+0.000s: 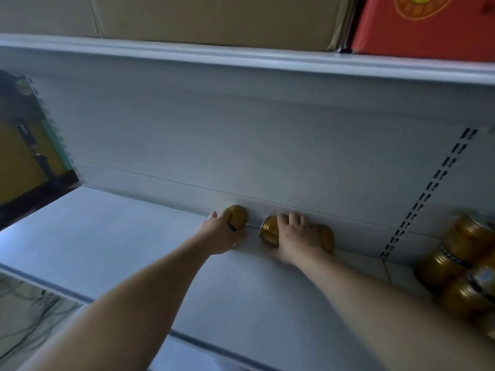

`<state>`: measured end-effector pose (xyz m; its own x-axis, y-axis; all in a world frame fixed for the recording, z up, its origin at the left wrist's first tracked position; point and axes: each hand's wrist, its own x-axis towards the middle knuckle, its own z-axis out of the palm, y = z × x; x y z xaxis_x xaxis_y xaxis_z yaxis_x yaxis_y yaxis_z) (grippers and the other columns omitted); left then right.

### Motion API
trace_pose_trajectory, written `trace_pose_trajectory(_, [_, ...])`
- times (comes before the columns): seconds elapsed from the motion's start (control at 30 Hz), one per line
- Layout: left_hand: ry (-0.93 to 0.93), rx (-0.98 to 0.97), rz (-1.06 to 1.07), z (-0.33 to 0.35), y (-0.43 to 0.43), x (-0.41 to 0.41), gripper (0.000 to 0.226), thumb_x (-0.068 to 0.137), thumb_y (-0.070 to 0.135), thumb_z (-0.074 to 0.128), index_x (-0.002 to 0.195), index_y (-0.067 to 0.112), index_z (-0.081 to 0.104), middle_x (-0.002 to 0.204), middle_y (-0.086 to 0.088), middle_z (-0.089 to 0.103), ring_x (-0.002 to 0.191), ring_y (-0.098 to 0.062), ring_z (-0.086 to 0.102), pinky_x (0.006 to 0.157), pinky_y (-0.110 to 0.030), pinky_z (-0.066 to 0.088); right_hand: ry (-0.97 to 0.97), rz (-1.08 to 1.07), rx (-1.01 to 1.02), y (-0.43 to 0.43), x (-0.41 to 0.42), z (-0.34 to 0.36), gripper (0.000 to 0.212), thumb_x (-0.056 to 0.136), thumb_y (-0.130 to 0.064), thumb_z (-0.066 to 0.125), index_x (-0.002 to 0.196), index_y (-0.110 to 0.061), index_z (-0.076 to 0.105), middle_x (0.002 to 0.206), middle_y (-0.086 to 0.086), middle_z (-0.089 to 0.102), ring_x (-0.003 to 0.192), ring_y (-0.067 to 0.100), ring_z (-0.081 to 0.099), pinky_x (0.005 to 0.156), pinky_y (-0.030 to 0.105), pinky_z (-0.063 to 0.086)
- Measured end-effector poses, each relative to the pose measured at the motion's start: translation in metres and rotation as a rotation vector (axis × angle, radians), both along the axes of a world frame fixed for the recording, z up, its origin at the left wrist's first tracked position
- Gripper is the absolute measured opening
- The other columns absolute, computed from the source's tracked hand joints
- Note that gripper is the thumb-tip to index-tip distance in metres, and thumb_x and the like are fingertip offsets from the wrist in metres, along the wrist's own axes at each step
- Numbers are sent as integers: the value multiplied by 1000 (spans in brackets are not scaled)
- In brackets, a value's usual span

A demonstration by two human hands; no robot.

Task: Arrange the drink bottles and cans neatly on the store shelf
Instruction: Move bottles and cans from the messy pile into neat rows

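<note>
At the back of the pale grey metal shelf (134, 236), the left hand (223, 232) has its grip curled round a round gold metal can (238, 214) that sits against the grey back panel (187, 143). Just beside it, the right hand (297, 236) has its grip wrapped over a pair of matching gold cans (268, 230), one showing at each side of the hand. To do this step well, each can should probably be set upright and snug to the back panel, touching its neighbour in one straight row, before the fingers let go. Well off to the right, past a slotted upright (428, 188), a blurred cluster of gold cans (466, 266) waits near the shelf's edge. Overhead, a brown cardboard box (214, 17) and a red carton (423, 25) rest on the upper shelf, which may limit lifting room
</note>
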<state>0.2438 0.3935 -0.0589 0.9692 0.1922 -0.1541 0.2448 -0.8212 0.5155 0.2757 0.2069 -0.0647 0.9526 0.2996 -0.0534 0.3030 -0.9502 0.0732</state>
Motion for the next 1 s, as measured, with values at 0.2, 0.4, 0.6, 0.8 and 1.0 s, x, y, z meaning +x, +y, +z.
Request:
trace_pose_trajectory(0.2, [-10, -98, -1, -12, 19, 25, 56, 82, 44, 68, 98, 13, 23, 82, -12, 51, 78, -35, 56, 60, -34, 37, 9, -85, -22, 25, -19, 5, 62, 85, -30, 66, 133, -10, 31, 132, 16, 51, 122, 36, 49, 97, 43, 38])
trace_pose_trajectory(0.4, [120, -698, -52, -2, 58, 10, 67, 74, 20, 75, 125, 19, 32, 97, -9, 50, 74, -21, 56, 67, -37, 54, -113, -384, 611, 57, -68, 16, 79, 76, -32, 75, 141, -22, 31, 134, 3, 52, 116, 27, 54, 87, 30, 44])
trace_pose_trajectory(0.6, [113, -1098, -334, 37, 58, -36, 74, 54, 3, 72, 120, 19, 43, 105, -13, 60, 90, -26, 64, 72, -43, 57, -170, -571, 1125, 72, -131, 46, 67, 55, -29, 75, 112, -46, 43, 103, -7, 61, 86, 20, 66, 68, 42, 59])
trace_pose_trajectory(0.8, [-49, -951, -709, 73, 13, -94, 76, 58, -13, 75, 113, 29, 45, 96, -6, 59, 70, -5, 65, 56, -27, 56, -313, -698, 1278, 35, -217, 75, 68, 63, -8, 79, 114, -36, 45, 98, -4, 66, 83, 15, 66, 63, 33, 57])
trace_pose_trajectory(1.0, [-46, -920, -978, 89, -74, -176, 70, 67, -7, 77, 112, 33, 42, 95, 7, 58, 76, 3, 60, 58, -11, 49, -533, -890, 1321, -34, -338, 92, 70, 69, -17, 84, 122, -36, 42, 105, -9, 63, 90, 11, 64, 69, 26, 56])
